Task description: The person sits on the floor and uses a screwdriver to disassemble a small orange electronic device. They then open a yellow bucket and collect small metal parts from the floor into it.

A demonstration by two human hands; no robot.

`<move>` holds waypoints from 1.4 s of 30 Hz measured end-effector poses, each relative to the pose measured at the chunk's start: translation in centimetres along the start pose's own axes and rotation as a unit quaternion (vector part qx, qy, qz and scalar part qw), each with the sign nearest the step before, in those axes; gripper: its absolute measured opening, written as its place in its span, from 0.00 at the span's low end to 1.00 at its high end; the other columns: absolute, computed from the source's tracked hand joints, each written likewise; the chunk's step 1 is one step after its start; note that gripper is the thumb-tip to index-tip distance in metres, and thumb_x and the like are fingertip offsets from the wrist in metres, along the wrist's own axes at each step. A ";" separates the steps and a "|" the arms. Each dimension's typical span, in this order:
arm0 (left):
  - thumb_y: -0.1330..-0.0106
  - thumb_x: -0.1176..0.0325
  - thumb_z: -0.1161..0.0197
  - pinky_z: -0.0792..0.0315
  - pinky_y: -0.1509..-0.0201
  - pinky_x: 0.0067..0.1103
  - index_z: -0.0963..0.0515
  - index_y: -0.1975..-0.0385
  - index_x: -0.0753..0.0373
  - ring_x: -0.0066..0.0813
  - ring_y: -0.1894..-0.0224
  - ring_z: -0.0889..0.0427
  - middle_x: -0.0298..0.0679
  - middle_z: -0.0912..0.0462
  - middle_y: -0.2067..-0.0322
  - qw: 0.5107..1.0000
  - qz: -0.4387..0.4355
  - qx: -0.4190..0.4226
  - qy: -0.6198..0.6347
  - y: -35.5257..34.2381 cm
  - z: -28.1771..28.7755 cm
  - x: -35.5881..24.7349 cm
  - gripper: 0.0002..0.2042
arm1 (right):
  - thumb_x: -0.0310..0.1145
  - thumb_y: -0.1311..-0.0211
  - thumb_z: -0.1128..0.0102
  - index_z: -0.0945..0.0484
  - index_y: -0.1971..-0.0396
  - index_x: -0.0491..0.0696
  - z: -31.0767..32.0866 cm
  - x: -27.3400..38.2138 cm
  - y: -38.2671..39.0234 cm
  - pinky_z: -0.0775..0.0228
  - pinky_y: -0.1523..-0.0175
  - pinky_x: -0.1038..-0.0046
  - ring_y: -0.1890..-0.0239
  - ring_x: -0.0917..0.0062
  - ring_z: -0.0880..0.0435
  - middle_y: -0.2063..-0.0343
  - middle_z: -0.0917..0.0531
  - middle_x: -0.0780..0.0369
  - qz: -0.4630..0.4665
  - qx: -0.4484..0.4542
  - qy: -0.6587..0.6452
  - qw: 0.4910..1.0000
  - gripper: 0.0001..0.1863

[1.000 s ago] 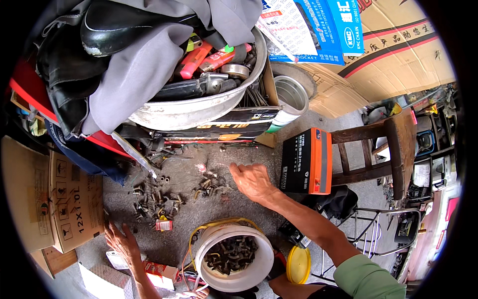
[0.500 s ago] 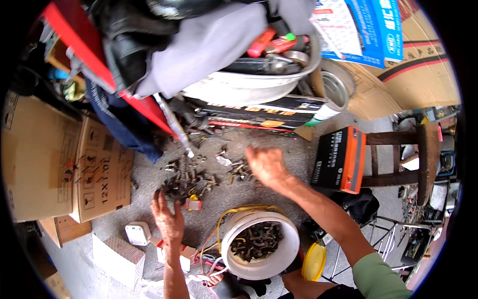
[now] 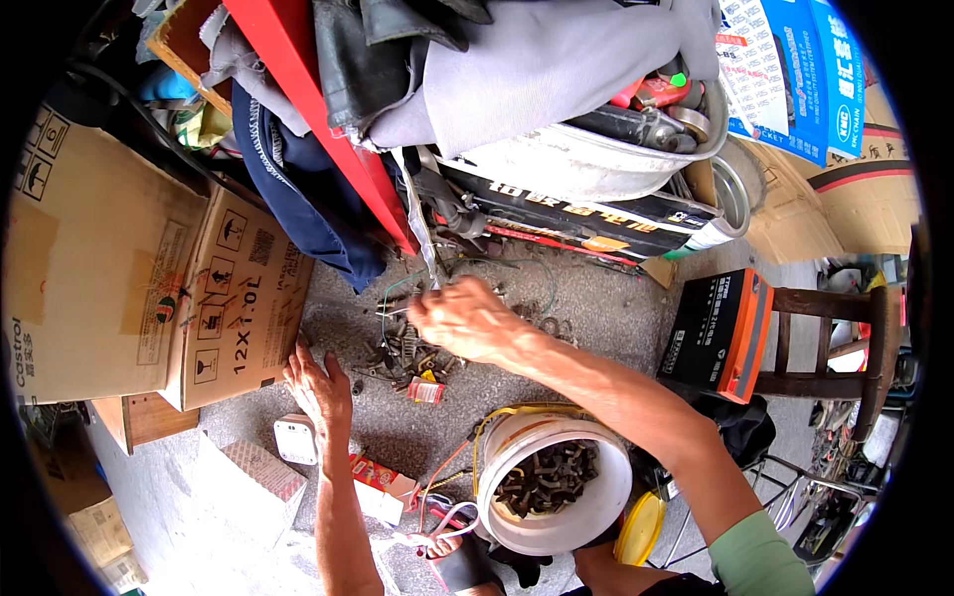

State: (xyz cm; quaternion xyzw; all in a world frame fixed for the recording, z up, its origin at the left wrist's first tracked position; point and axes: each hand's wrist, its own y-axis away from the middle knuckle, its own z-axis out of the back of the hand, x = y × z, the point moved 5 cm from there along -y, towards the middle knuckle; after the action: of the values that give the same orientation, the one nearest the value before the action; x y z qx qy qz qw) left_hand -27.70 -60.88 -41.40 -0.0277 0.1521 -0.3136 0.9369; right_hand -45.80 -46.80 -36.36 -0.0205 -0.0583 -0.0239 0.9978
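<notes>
My right hand (image 3: 464, 323) reaches over a loose pile of small metal parts (image 3: 402, 360) on the floor, seemingly bolts and screws. Its fingers are curled and partly smeared; a thin pale sliver shows at their tips, but what they hold is hidden. Fingers apart and holding nothing, my left hand (image 3: 320, 392) hovers left of the pile, close to the corner of a cardboard box (image 3: 243, 298). A small red and white packet (image 3: 425, 390) lies at the pile's near edge. Nearer me stands a white bucket (image 3: 618, 487), part filled with dark metal pieces (image 3: 545, 479).
A white square device (image 3: 295, 439) and a red and white carton (image 3: 376, 487) lie near my left forearm. Right of the pile stands a black and orange box (image 3: 717, 333) beside a wooden stool (image 3: 879, 348). A loaded white basin (image 3: 596, 169) and a red bar (image 3: 328, 119) border the far side.
My right hand has swept left across the pile, its fingers now curled. My left hand has drawn away from the pile toward the cardboard box. The whole view has shifted.
</notes>
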 end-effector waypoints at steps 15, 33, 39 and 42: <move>0.45 0.78 0.47 0.37 0.41 0.36 0.31 0.48 0.69 0.47 0.45 0.30 0.50 0.28 0.47 0.958 -0.184 0.130 0.178 5.6 0.3 -10.8 0.21 | 0.34 0.49 0.46 0.23 0.68 0.41 -2.0 2.7 4.7 0.28 0.73 0.75 0.74 0.75 0.21 0.77 0.23 0.59 0.042 0.076 0.040 0.995 0.12; 0.53 0.69 0.35 0.38 0.51 0.34 0.24 0.66 0.61 0.42 0.56 0.28 0.41 0.22 0.65 0.970 -0.135 0.160 0.121 2.2 -2.2 -14.0 0.13 | 0.25 0.44 0.48 0.24 0.66 0.41 -1.0 -1.1 9.3 0.26 0.81 0.73 0.81 0.75 0.22 0.75 0.21 0.57 -0.117 0.017 -0.028 0.993 0.08; 0.48 0.74 0.37 0.30 0.63 0.27 0.20 0.74 0.62 0.31 0.74 0.22 0.40 0.20 0.79 0.946 -0.040 0.107 0.305 1.7 0.1 -13.2 0.03 | 0.26 0.49 0.45 0.25 0.74 0.45 3.2 -7.1 16.3 0.25 0.79 0.69 0.82 0.71 0.21 0.76 0.20 0.58 -0.370 -0.041 -0.096 0.923 0.03; 0.45 0.75 0.36 0.32 0.72 0.15 0.19 0.71 0.66 0.15 0.77 0.26 0.33 0.20 0.80 0.871 0.007 0.129 0.473 1.2 3.2 -14.1 0.04 | 0.27 0.52 0.43 0.26 0.76 0.42 4.0 -8.3 19.7 0.28 0.66 0.60 0.74 0.58 0.19 0.76 0.20 0.53 -0.385 -0.018 -0.061 0.921 0.05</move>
State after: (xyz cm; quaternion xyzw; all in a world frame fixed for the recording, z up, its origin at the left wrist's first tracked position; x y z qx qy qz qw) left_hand -36.71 -51.65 -34.73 0.2463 0.5357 -0.2991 0.7503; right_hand -53.50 -26.60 -34.12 -0.0156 -0.1218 -0.4061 0.9055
